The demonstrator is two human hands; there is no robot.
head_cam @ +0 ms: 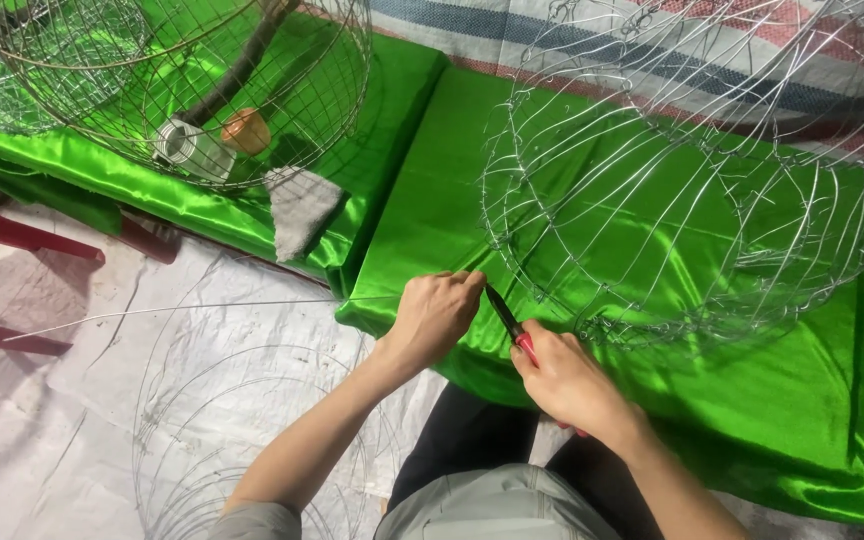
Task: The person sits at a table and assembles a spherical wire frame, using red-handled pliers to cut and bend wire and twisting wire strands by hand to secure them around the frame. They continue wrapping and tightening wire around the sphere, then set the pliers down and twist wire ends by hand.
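While our left hand (437,315) pinches a thin wire (182,311) at the green worktop (652,390) edge, our right hand (567,380), fingers wrapped around red-handled pliers (508,322), bites beside the wire basket (682,190); a cleaner job likely wants the strand taut

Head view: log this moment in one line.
left hand: pinches wire | right hand: grips red-handled pliers | wire basket frame: on green cloth

Glossy green cloth (652,230), red-handled pliers (524,343)
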